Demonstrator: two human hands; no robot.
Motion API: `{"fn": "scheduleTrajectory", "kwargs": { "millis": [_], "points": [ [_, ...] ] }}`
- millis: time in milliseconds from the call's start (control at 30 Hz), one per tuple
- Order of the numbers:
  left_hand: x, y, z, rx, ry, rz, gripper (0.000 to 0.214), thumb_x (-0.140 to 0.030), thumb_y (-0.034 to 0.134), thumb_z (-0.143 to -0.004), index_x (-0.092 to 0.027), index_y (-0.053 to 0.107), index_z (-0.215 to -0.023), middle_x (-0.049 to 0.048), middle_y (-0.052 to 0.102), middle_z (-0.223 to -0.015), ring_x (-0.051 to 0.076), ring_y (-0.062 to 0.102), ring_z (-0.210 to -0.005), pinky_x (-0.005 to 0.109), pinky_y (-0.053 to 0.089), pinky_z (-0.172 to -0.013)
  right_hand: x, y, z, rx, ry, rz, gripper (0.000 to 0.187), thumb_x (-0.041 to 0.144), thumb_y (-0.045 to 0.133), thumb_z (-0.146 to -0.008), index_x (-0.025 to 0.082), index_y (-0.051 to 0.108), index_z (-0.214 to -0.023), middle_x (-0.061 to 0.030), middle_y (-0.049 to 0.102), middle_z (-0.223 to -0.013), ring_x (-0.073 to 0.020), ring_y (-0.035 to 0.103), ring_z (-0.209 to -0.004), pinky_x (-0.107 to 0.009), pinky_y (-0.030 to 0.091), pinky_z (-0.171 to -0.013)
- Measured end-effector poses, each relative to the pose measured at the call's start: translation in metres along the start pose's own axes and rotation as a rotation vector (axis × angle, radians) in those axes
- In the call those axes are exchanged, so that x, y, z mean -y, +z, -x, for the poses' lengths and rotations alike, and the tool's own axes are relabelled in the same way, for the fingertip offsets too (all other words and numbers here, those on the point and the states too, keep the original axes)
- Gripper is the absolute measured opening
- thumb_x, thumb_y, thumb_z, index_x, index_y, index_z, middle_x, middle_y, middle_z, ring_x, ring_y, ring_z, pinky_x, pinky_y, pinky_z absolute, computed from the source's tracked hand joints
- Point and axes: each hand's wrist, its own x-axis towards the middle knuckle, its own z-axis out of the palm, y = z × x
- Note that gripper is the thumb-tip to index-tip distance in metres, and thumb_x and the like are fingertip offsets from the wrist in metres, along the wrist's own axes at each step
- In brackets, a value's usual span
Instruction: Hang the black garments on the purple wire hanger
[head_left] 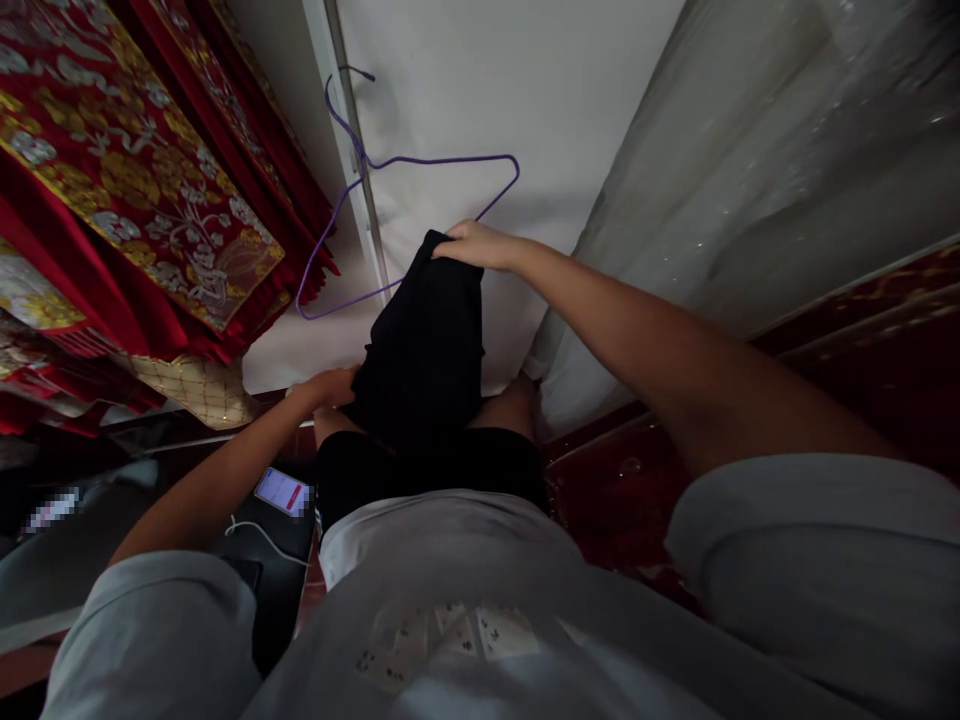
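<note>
A dark, nearly black piece of cloth (427,345), which looks like a folded garment, hangs in front of my legs. My right hand (476,245) pinches its top edge, thumb over the front. Down at its lower left side, my left hand (336,386) grips the edge, with the fingertips partly hidden by the fabric. Behind the cloth, a purple wire hanger (442,160) hangs tilted at a hook (358,72) on the white upright. The cloth covers part of the hanger's lower bar; I cannot tell whether they touch.
Red and gold embroidered fabric (150,170) hangs at the left. Clear plastic sheeting (720,170) covers something pale on the right. A lit phone (285,492) and a white cord (266,535) lie on a dark surface at lower left. A white wall (510,80) stands ahead.
</note>
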Motion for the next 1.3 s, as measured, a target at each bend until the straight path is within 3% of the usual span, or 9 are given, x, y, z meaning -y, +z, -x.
{"fn": "scheduleTrajectory", "kwargs": {
  "millis": [167, 333, 433, 533, 733, 933, 1100, 1200, 1300],
  "points": [
    [0.002, 0.003, 0.007, -0.231, 0.23, -0.027, 0.098, -0.012, 0.062, -0.059, -0.013, 0.041, -0.155, 0.0211, 0.061, -0.139, 0.039, 0.056, -0.131, 0.046, 0.043, -0.109, -0.002, 0.0, -0.001, -0.025, -0.011, 0.029, 0.016, 0.026, 0.067, -0.079, 0.021, 0.059, -0.067, -0.0018, 0.05, -0.061, -0.0172, 0.049, -0.062, -0.035, 0.049, -0.064],
    [-0.025, 0.013, 0.005, -0.123, 0.487, 0.288, 0.114, -0.014, 0.061, -0.059, -0.012, 0.015, -0.163, 0.023, 0.04, -0.159, 0.036, 0.046, -0.144, 0.047, 0.041, -0.117, 0.001, -0.004, 0.004, -0.028, -0.011, 0.039, 0.02, 0.023, 0.066, -0.081, 0.021, 0.056, -0.064, -0.0018, 0.05, -0.063, -0.018, 0.05, -0.064, -0.037, 0.051, -0.069],
    [-0.047, 0.024, 0.01, -0.034, 0.471, 0.331, 0.1, -0.012, 0.058, -0.056, -0.014, 0.038, -0.154, 0.0179, 0.055, -0.146, 0.036, 0.052, -0.136, 0.048, 0.044, -0.114, 0.001, -0.006, 0.007, -0.039, -0.03, 0.025, 0.021, 0.023, 0.068, -0.08, 0.022, 0.054, -0.064, -0.0009, 0.047, -0.06, -0.0175, 0.048, -0.063, -0.036, 0.05, -0.068],
    [-0.059, 0.029, 0.018, 0.141, 0.425, 0.289, 0.063, -0.012, 0.057, -0.053, -0.013, 0.068, -0.115, 0.0109, 0.07, -0.113, 0.034, 0.064, -0.107, 0.043, 0.054, -0.093, 0.0, -0.006, 0.008, -0.019, -0.04, 0.011, 0.021, 0.023, 0.068, -0.08, 0.022, 0.054, -0.063, -0.001, 0.048, -0.06, -0.0168, 0.048, -0.061, -0.036, 0.051, -0.067],
    [-0.044, 0.012, 0.043, 0.054, 0.174, 0.424, 0.018, -0.019, 0.056, -0.049, -0.016, 0.057, -0.067, 0.0002, 0.053, -0.063, 0.016, 0.048, -0.063, 0.026, 0.039, -0.055, 0.0, -0.007, 0.006, -0.017, -0.046, 0.037, 0.021, 0.026, 0.066, -0.08, 0.021, 0.055, -0.063, -0.0017, 0.049, -0.06, -0.0167, 0.047, -0.062, -0.036, 0.051, -0.066],
    [-0.043, -0.003, 0.081, 0.094, 0.13, 0.457, 0.043, -0.021, 0.053, -0.061, -0.017, 0.069, -0.1, 0.0034, 0.066, -0.079, 0.02, 0.062, -0.074, 0.029, 0.049, -0.064, -0.003, -0.009, 0.003, -0.044, -0.035, 0.008, 0.026, 0.026, 0.07, -0.08, 0.022, 0.054, -0.059, -0.0014, 0.047, -0.06, -0.0161, 0.046, -0.061, -0.036, 0.05, -0.065],
    [-0.05, -0.015, 0.09, 0.171, 0.213, 0.19, 0.057, -0.038, 0.065, -0.081, -0.018, 0.063, -0.135, 0.0113, 0.072, -0.129, 0.031, 0.065, -0.121, 0.035, 0.054, -0.095, -0.002, -0.006, 0.003, -0.037, -0.042, 0.012, 0.029, 0.022, 0.067, -0.083, 0.021, 0.052, -0.058, -0.0004, 0.045, -0.058, -0.0144, 0.043, -0.058, -0.034, 0.047, -0.061],
    [-0.039, -0.032, 0.088, 0.094, 0.192, 0.012, 0.075, -0.051, 0.066, -0.085, -0.018, 0.05, -0.151, 0.0138, 0.061, -0.149, 0.034, 0.059, -0.133, 0.04, 0.048, -0.108, -0.002, -0.006, 0.003, -0.026, -0.037, 0.012, 0.028, 0.019, 0.066, -0.083, 0.02, 0.053, -0.058, -0.0002, 0.046, -0.058, -0.0133, 0.043, -0.057, -0.031, 0.043, -0.058],
    [-0.024, -0.06, 0.09, -0.095, 0.052, -0.203, 0.063, -0.059, 0.055, -0.089, -0.017, 0.062, -0.136, 0.0148, 0.071, -0.131, 0.035, 0.067, -0.117, 0.043, 0.051, -0.1, -0.003, -0.008, -0.001, -0.011, -0.033, 0.015, 0.027, 0.019, 0.069, -0.082, 0.019, 0.055, -0.06, 0.0, 0.047, -0.058, -0.0128, 0.045, -0.057, -0.029, 0.042, -0.056]
  ]
}}
